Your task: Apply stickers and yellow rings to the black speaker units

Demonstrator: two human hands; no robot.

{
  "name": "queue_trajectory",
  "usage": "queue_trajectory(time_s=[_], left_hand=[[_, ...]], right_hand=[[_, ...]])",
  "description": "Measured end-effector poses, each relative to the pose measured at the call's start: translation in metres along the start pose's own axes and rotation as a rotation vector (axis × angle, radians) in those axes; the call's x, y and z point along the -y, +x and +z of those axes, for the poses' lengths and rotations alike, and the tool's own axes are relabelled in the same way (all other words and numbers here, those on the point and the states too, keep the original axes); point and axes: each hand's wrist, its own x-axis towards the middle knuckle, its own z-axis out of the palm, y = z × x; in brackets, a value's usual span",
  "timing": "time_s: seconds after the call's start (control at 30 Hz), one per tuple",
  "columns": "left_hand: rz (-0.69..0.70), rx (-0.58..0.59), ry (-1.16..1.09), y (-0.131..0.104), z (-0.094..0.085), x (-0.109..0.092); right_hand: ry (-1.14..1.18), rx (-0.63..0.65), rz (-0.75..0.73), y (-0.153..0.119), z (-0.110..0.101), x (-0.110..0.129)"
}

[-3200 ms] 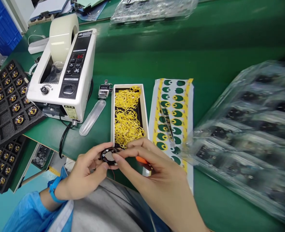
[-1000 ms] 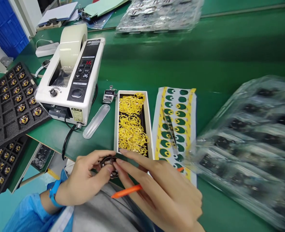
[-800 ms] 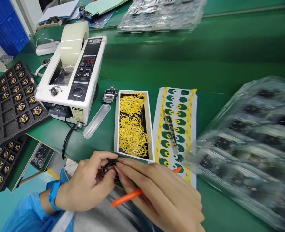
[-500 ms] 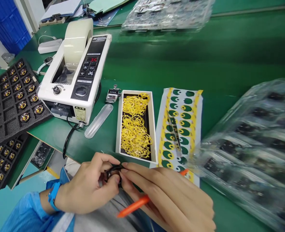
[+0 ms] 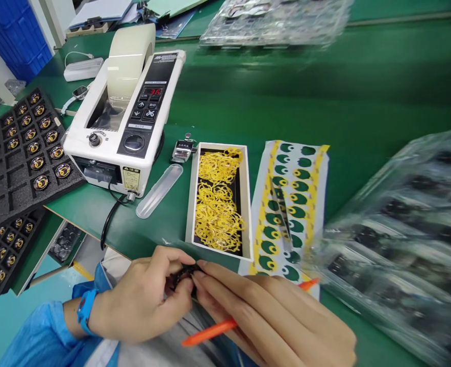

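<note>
My left hand point(image 5: 145, 295), with a blue wristband, pinches a small round black part point(image 5: 183, 275) between thumb and fingers at the table's front edge. The fingertips of my right hand point(image 5: 271, 316) press on the same part from the right. An orange pointed stick point(image 5: 210, 332) also lies in my right hand, passing between its fingers. Most of the black part is covered by my fingers. Just beyond stands a white box point(image 5: 249, 214) of yellow ring-shaped pieces point(image 5: 218, 214). Tweezers point(image 5: 281, 209) rest on a sheet of yellow and green stickers point(image 5: 261, 204) to its right.
A white tape dispenser point(image 5: 114, 127) stands at left, near a tally counter point(image 5: 182, 149) and a clear plastic case point(image 5: 159, 191). Black foam trays point(image 5: 9, 178) holding round parts overhang the left edge. Clear blister trays point(image 5: 401, 239) occupy the right; another point(image 5: 275, 23) lies behind.
The view has shifted slightly, so the table things appear a little further right. My fingers have turned the black part to a different angle. Both hands keep hold of it.
</note>
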Motion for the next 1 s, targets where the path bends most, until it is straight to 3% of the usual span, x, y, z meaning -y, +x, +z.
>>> queue_trajectory(time_s=[0.27, 0.57, 0.83, 1.0], left_hand=[[0.038, -0.012, 0.077, -0.001, 0.004, 0.0], [-0.022, -0.013, 0.069, -0.001, -0.001, 0.0], [-0.289, -0.142, -0.494, 0.003, 0.014, 0.013], [-0.371, -0.091, -0.726, 0.005, 0.011, 0.016]], right_hand=[[0.005, 0.088, -0.016, 0.009, -0.007, 0.002], [-0.062, -0.049, 0.069, 0.007, 0.005, 0.007], [-0.042, -0.06, 0.197, 0.01, 0.007, 0.014], [0.211, 0.042, 0.462, 0.008, -0.015, 0.014]])
